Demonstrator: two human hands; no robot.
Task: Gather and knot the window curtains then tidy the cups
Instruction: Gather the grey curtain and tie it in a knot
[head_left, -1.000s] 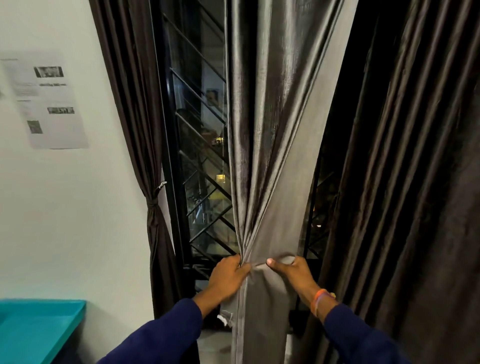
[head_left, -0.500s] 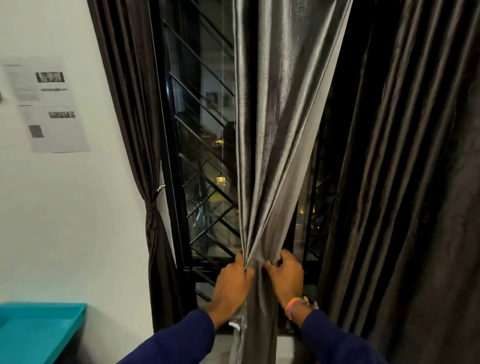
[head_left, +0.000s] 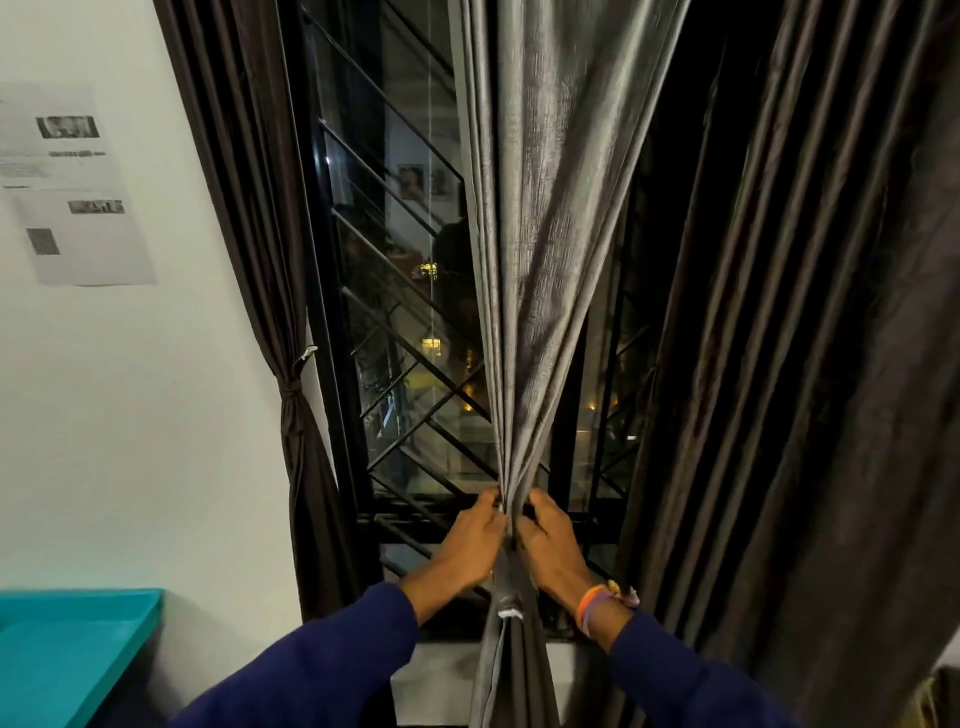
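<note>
White wall (head_left: 130, 415) fills the nine o'clock side of the view, and beside it a tall dark window (head_left: 410, 332) with a black diagonal metal grille (head_left: 415, 395) shows night outside with a few small yellow lights. At three o'clock a broad dark brown curtain (head_left: 810, 364) hangs loose in long vertical folds. A second dark brown curtain (head_left: 249, 197) runs down the window's left edge toward eight o'clock, already cinched at its waist with a tie (head_left: 291, 388). At the centre, from twelve o'clock down to six, hangs the grey curtain (head_left: 550, 208), its shiny cloth drawn from a wide spread at the top into a narrow bundle at the height of the window's lower rail. Both hands meet on that bundle: the left hand (head_left: 470, 540) comes in from seven o'clock and the right hand (head_left: 553, 545) from five o'clock, each grip clenched around the gathered cloth, fingers curled into the folds and the hands close together. Below them the grey cloth falls on as a slim column with a small white tag (head_left: 509, 614) on it. Dark blue sleeves (head_left: 311, 670) cover both forearms, and the right wrist wears an orange and purple wristband (head_left: 597, 605). At eight o'clock a turquoise worktop (head_left: 67, 654) juts in from the frame's edge. A printed paper sheet (head_left: 78, 197) is stuck to the wall at ten o'clock; its writing and small pictures are too blurred to read.
</note>
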